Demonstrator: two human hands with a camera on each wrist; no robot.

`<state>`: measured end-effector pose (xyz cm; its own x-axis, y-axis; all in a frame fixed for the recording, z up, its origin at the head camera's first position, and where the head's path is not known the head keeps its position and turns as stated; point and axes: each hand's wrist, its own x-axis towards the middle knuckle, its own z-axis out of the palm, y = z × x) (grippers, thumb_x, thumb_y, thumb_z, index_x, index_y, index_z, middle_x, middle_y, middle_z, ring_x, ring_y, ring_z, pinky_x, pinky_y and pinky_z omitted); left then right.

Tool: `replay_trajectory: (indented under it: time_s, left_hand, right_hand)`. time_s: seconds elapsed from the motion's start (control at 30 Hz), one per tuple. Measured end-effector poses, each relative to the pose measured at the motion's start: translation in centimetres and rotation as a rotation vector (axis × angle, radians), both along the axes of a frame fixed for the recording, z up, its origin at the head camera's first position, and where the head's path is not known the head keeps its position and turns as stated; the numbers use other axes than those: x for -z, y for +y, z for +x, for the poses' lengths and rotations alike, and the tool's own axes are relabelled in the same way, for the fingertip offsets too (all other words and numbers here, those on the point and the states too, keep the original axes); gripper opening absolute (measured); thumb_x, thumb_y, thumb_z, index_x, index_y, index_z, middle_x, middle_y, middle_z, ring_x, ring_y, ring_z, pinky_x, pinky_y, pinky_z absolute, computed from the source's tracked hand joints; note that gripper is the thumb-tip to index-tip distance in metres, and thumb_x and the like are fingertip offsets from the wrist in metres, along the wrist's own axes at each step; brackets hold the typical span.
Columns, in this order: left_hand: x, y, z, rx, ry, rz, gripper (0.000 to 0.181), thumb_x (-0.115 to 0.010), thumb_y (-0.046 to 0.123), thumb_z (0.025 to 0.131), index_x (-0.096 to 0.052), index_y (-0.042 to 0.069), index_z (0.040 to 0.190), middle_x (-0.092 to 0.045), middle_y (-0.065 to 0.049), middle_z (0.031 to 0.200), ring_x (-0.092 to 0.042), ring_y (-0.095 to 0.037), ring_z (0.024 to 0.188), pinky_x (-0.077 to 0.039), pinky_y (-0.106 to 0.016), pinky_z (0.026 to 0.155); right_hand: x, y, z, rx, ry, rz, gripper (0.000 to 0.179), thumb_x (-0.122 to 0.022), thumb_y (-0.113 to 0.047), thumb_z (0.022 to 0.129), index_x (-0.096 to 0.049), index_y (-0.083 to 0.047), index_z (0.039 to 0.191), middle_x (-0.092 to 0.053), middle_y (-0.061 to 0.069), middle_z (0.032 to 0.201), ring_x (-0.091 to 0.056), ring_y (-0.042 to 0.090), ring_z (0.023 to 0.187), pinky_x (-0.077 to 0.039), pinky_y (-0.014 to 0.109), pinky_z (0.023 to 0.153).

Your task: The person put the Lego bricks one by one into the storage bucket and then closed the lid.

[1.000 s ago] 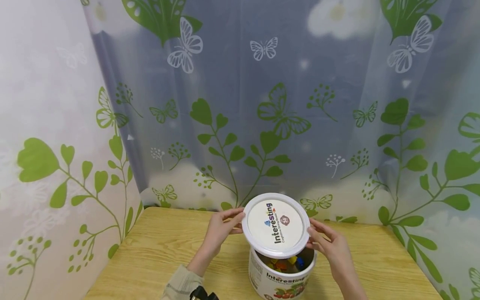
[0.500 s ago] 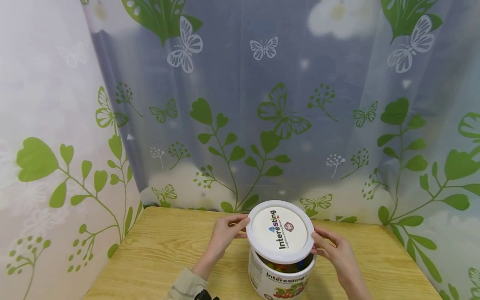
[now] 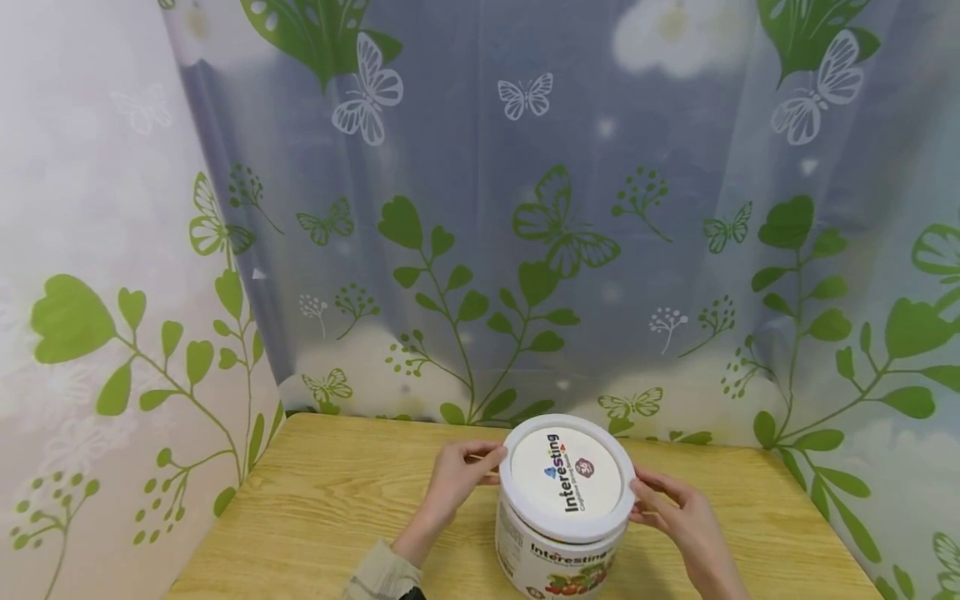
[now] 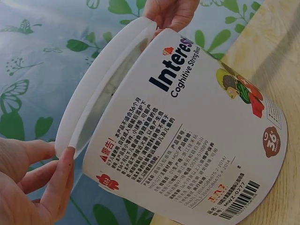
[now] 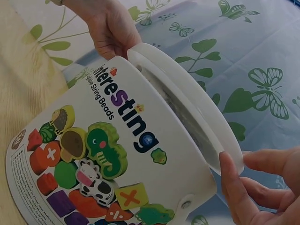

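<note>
A round white lid [image 3: 567,482] printed "Interesting" lies over the mouth of a white bucket [image 3: 551,560] of string beads. My left hand [image 3: 459,486] pinches the lid's rim at its left edge, thumb above and fingers below. At the opposite edge my right hand [image 3: 678,512] pinches the rim the same way. Both wrist views show a gap between the lid [image 4: 101,79] and the bucket's edge, so the lid sits slightly raised. The bucket's contents are hidden now. Pictures of beads cover the bucket's side [image 5: 98,154], where a handle rivet also shows.
The bucket stands on a light wooden table [image 3: 352,467] near its front. Behind the table hangs a blue-grey curtain [image 3: 465,167] with green leaves and butterflies. Similar pale sheets rise at left and right.
Both hands have brought the lid down and slightly right, towards the viewer, over the bucket. The coloured pieces visible inside earlier are covered now. The bucket has stayed in place.
</note>
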<state>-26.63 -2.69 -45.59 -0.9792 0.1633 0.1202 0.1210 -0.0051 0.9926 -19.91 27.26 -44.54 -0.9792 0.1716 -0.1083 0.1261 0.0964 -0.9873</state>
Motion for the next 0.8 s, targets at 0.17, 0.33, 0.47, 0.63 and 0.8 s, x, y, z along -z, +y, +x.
replay_trajectory:
  time_s: [0.17,0.33,0.47,0.63,0.8]
  left_hand:
    - [0.2,0.0,0.2,0.007,-0.008,-0.021,0.030,-0.072,0.011,0.095,-0.070,-0.010,0.116,-0.072,-0.020,0.107,-0.070,-0.015,0.083,-0.063,-0.029,0.073]
    - [0.4,0.0,0.3,0.015,-0.013,-0.023,0.030,-0.072,0.011,0.095,-0.070,-0.010,0.117,-0.072,-0.021,0.108,-0.070,-0.016,0.082,-0.063,-0.030,0.073]
    - [0.5,0.0,0.3,0.008,-0.023,-0.031,0.030,-0.073,0.011,0.094,-0.071,-0.009,0.116,-0.072,-0.019,0.107,-0.070,-0.016,0.081,-0.063,-0.030,0.073]
    - [0.6,0.0,0.4,0.006,-0.029,-0.039,0.029,-0.074,0.011,0.094,-0.072,-0.009,0.115,-0.072,-0.019,0.105,-0.069,-0.014,0.077,-0.063,-0.028,0.071]
    - [0.9,-0.1,0.5,0.004,-0.037,-0.039,0.028,-0.073,0.010,0.094,-0.072,-0.009,0.115,-0.073,-0.018,0.105,-0.068,-0.013,0.076,-0.063,-0.027,0.071]
  right_hand:
    - [0.4,0.1,0.1,-0.012,-0.037,0.024,0.061,-0.070,-0.029,0.098,-0.051,0.007,0.143,-0.058,0.021,0.140,-0.071,0.017,0.093,-0.061,0.032,0.084]
    - [0.9,0.3,0.1,-0.016,-0.056,0.025,0.060,-0.069,-0.027,0.098,-0.051,0.008,0.143,-0.061,0.020,0.135,-0.071,0.018,0.092,-0.061,0.034,0.084]
    - [1.3,0.4,0.0,-0.030,-0.064,0.030,0.060,-0.068,-0.027,0.099,-0.049,0.010,0.144,-0.062,0.018,0.131,-0.070,0.019,0.091,-0.061,0.034,0.084]
    - [1.6,0.5,0.0,-0.024,-0.079,0.024,0.059,-0.068,-0.025,0.099,-0.049,0.009,0.144,-0.058,0.018,0.133,-0.069,0.020,0.089,-0.061,0.034,0.083]
    - [1.7,0.4,-0.1,-0.016,-0.082,0.018,0.060,-0.069,-0.026,0.098,-0.050,0.009,0.144,-0.058,0.017,0.131,-0.068,0.020,0.089,-0.062,0.034,0.083]
